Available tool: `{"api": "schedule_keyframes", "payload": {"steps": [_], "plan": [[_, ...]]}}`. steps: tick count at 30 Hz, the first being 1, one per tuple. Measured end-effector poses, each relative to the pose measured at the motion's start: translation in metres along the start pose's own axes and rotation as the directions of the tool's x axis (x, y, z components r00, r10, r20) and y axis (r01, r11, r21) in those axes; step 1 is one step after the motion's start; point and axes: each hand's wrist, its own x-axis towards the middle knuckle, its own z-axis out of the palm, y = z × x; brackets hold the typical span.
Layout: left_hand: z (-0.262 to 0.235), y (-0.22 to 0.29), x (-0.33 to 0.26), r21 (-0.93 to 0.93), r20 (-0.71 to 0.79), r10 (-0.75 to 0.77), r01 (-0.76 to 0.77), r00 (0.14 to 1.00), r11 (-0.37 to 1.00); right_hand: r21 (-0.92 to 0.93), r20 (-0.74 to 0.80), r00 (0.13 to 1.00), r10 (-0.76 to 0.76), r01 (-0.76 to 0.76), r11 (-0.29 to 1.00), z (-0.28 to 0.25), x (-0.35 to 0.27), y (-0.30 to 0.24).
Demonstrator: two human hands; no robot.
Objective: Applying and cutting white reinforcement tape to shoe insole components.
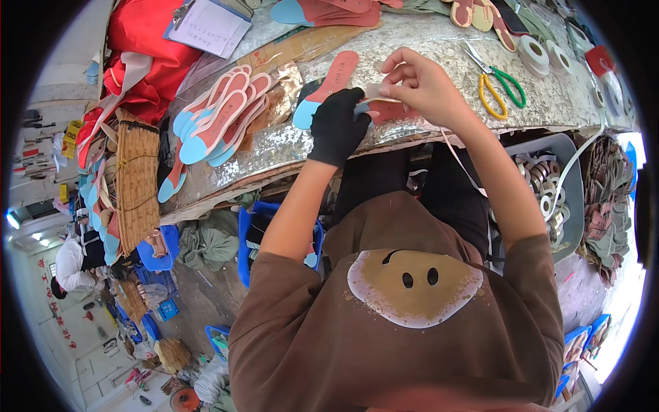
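Landmark is the scissors on the worktop; insole in work, red with a blue end, sits left of the scissors by the front edge; left hand, black-gloved, fingers curled closed on it near the blue end; right hand, bare, between glove and scissors, thumb and forefinger pinched on a pale strip at the insole's edge, other fingers loosely bent; pale tape hangs on the wearer's side of the scissors, can't tell if same piece; insole pile well left of the scissors, tape rolls just right; I'd grip the insole close to the pinch; light, even tension, short moves along the curve; overpulling would likely pucker the edge.
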Motion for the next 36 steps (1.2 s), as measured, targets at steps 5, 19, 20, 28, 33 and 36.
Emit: {"api": "schedule_keyframes", "payload": {"steps": [5, 19, 20, 28, 33, 36], "plan": [[0.001, 0.011, -0.011, -0.338, -0.101, -0.153, 0.111, 0.983, 0.935, -0.254, 0.22, 0.97, 0.102, -0.045, 0.966, -0.007, 0.019, 0.012], [-0.004, -0.008, -0.002, -0.301, -0.021, 0.0, -0.006, 1.0, 0.953, -0.284, 0.25, 0.968, 0.029, 0.045, 0.958, 0.004, 0.028, 0.028], [-0.004, -0.007, -0.002, -0.276, -0.04, 0.018, -0.029, 0.999, 0.961, -0.357, 0.236, 0.968, 0.09, 0.0, 0.934, 0.006, 0.026, 0.026], [0.01, -0.019, -0.005, -0.153, -0.245, 0.193, -0.234, 0.95, 0.96, -0.684, 0.17, 0.916, -0.363, 0.375, 0.626, 0.012, 0.012, 0.02], [0.002, -0.008, -0.011, -0.157, -0.203, 0.137, -0.17, 0.97, 0.973, -0.434, 0.337, 0.915, -0.222, 0.36, 0.826, -0.015, 0.021, 0.023], [0.0, -0.002, -0.013, -0.142, -0.221, 0.083, -0.116, 0.972, 0.983, -0.525, 0.352, 0.929, -0.112, 0.295, 0.799, -0.019, 0.022, 0.027]]}}
